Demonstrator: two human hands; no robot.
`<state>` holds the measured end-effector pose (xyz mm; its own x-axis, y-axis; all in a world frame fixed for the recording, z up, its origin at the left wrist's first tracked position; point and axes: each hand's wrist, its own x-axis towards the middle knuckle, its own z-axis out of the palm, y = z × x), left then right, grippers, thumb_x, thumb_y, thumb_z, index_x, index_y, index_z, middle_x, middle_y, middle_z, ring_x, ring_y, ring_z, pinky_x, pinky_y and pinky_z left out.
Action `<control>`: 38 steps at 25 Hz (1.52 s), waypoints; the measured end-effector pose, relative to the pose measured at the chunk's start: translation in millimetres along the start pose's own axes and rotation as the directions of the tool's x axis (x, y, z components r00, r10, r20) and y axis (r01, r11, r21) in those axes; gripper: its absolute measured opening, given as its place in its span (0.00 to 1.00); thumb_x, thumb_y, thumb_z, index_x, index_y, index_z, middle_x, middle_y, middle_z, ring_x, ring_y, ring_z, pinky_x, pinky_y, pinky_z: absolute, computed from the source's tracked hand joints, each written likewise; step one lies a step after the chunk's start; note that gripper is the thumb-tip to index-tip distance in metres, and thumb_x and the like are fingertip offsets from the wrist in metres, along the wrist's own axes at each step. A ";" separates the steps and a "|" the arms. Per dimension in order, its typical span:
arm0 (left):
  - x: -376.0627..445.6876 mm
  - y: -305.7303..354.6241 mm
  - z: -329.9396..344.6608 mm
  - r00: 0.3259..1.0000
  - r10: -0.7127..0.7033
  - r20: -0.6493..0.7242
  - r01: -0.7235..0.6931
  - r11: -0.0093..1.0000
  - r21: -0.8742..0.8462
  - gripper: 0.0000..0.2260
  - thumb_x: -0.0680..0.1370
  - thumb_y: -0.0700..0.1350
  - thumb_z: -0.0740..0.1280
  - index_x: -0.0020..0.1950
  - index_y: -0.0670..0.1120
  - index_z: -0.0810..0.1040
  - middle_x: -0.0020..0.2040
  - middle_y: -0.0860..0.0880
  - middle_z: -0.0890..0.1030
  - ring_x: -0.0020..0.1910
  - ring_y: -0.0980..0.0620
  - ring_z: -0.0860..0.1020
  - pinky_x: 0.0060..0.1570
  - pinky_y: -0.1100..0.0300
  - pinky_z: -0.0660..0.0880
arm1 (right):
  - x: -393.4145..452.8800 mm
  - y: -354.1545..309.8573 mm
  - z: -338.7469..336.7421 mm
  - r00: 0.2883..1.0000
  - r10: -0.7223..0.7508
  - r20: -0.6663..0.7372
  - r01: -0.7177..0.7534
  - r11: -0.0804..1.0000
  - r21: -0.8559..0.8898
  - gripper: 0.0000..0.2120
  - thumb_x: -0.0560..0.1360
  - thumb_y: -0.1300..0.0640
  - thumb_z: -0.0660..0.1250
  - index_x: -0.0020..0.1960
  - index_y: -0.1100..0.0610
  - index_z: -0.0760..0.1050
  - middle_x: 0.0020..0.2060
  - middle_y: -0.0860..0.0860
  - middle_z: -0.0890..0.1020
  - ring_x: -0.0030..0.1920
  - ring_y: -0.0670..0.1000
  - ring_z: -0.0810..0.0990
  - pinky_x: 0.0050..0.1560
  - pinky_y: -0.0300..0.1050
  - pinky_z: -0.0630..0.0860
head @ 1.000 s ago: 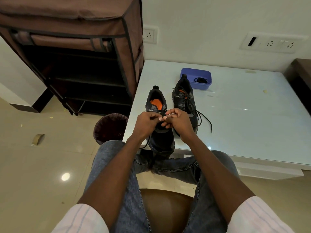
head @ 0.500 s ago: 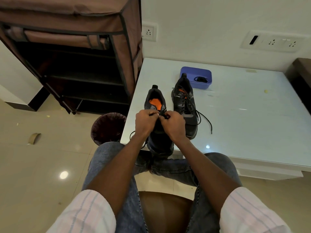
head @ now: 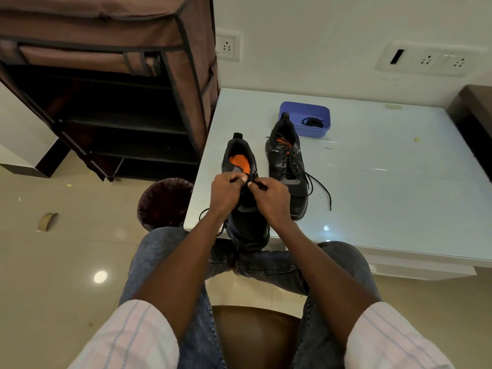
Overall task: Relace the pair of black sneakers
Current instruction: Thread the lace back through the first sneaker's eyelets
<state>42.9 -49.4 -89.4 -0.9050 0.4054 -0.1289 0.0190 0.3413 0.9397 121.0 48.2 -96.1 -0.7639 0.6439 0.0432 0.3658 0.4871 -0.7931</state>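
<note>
Two hands on near sneaker [head: 243,209] at table [head: 399,182] edge: left hand [head: 226,194] and right hand [head: 269,199] curled, seemingly pinching lace [head: 210,214] at eyelets. Laced sneaker [head: 287,166] at 2 o'clock. Feed tip straight, pull even.

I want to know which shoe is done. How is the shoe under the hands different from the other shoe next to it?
The near sneaker is worked on by the left hand and right hand, its toe poking past the table edge; the far sneaker sits untouched, fully on the table. The far sneaker shows crisscrossed laces with loose ends trailing; the near sneaker gapes open, showing more orange insole. Both are black and point toward the person.
</note>
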 end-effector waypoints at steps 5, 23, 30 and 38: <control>4.0 0.1 4.8 0.998 -0.059 0.021 0.060 0.996 -0.062 0.09 0.80 0.40 0.67 0.44 0.50 0.84 0.43 0.51 0.84 0.48 0.51 0.82 0.53 0.57 0.79 | -1.7 2.0 1.8 1.000 -0.007 0.015 0.007 1.000 -0.011 0.11 0.77 0.49 0.66 0.44 0.56 0.82 0.37 0.50 0.82 0.39 0.49 0.78 0.42 0.48 0.75; -3.8 3.6 7.3 0.985 0.174 -0.019 -0.164 0.955 0.246 0.11 0.81 0.38 0.65 0.62 0.44 0.81 0.51 0.46 0.84 0.50 0.49 0.81 0.55 0.56 0.78 | 12.6 5.5 -10.8 0.995 -0.015 0.094 0.015 1.000 -0.001 0.15 0.79 0.61 0.62 0.63 0.54 0.79 0.50 0.50 0.84 0.48 0.49 0.79 0.48 0.41 0.70; 18.0 13.1 -31.7 0.988 0.112 0.110 -0.135 0.963 0.233 0.18 0.79 0.41 0.68 0.69 0.47 0.77 0.50 0.48 0.85 0.52 0.52 0.83 0.60 0.53 0.78 | 25.9 5.4 -15.7 0.982 -0.162 0.102 0.161 0.987 0.015 0.08 0.78 0.57 0.65 0.50 0.56 0.83 0.43 0.50 0.85 0.44 0.50 0.80 0.47 0.48 0.76; 23.3 20.4 -18.4 0.996 0.084 -0.024 -0.066 0.903 0.424 0.14 0.76 0.54 0.71 0.59 0.50 0.84 0.49 0.48 0.85 0.49 0.49 0.81 0.51 0.55 0.76 | 29.9 6.2 -18.0 0.989 -0.096 0.111 0.106 0.990 -0.095 0.08 0.80 0.57 0.63 0.44 0.58 0.77 0.36 0.51 0.81 0.38 0.51 0.78 0.42 0.50 0.76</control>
<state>14.3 -48.6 -67.5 -0.9100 0.4124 -0.0420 0.2570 0.6409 0.7233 110.1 81.1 -88.7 -0.8498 0.5246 0.0509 0.3312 0.6067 -0.7227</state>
